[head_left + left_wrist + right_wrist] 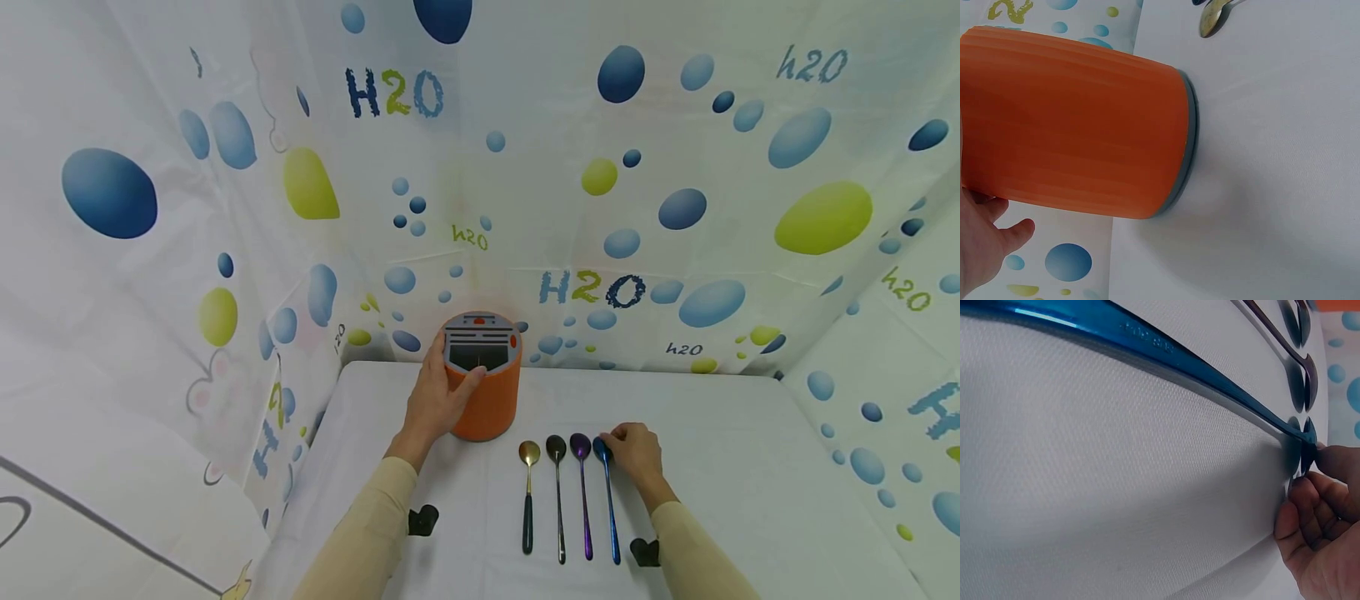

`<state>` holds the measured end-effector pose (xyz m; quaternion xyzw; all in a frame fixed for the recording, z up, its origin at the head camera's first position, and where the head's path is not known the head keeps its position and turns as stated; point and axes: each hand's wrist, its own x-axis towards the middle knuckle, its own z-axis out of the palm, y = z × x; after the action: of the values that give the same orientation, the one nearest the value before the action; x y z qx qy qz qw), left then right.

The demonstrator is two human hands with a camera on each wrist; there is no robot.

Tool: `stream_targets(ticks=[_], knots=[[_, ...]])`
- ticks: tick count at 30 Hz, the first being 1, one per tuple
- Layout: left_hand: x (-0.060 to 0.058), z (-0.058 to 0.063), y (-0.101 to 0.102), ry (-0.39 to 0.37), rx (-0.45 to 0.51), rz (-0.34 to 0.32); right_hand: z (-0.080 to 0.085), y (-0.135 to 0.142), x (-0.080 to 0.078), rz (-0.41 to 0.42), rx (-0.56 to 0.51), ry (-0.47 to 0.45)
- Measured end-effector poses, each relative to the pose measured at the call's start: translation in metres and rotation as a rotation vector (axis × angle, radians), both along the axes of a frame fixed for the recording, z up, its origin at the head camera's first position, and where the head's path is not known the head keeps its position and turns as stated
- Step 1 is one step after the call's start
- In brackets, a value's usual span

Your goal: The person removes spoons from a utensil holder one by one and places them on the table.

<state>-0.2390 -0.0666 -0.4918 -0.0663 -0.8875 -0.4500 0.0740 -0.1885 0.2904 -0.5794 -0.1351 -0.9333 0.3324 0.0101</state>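
Note:
An orange, round knife holder (491, 408) with a grey slotted top stands upright near the table's back edge. My left hand (442, 392) grips its upper left side, the thumb lying across the front of the rim. In the left wrist view the orange body (1079, 125) shows from the side. Four long-handled spoons lie in a row: gold with a black handle (528, 500), dark (558, 500), purple (584, 500) and blue (611, 500). With thumb and fingertips, my right hand (636, 454) pinches the blue spoon's bowl, which rests at table level.
A white cloth covers the table (720, 467). Patterned curtain (525, 200) with blue and green drops hangs close behind and along the sides. Two black heart shapes (423, 521) appear near the forearms.

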Motion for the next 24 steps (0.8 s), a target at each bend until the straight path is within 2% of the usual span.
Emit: stream_targets(ticks=[14,20,24], knots=[[-0.002,0.002,0.000,-0.018,-0.005,-0.008,-0.003,0.003,0.005,-0.020,0.002,0.030],[-0.001,0.006,-0.004,0.003,-0.022,-0.007,0.003,-0.004,0.007,0.014,-0.013,0.072],[0.006,0.011,-0.005,0.016,-0.051,0.002,0.008,-0.012,0.007,0.032,-0.035,0.102]])
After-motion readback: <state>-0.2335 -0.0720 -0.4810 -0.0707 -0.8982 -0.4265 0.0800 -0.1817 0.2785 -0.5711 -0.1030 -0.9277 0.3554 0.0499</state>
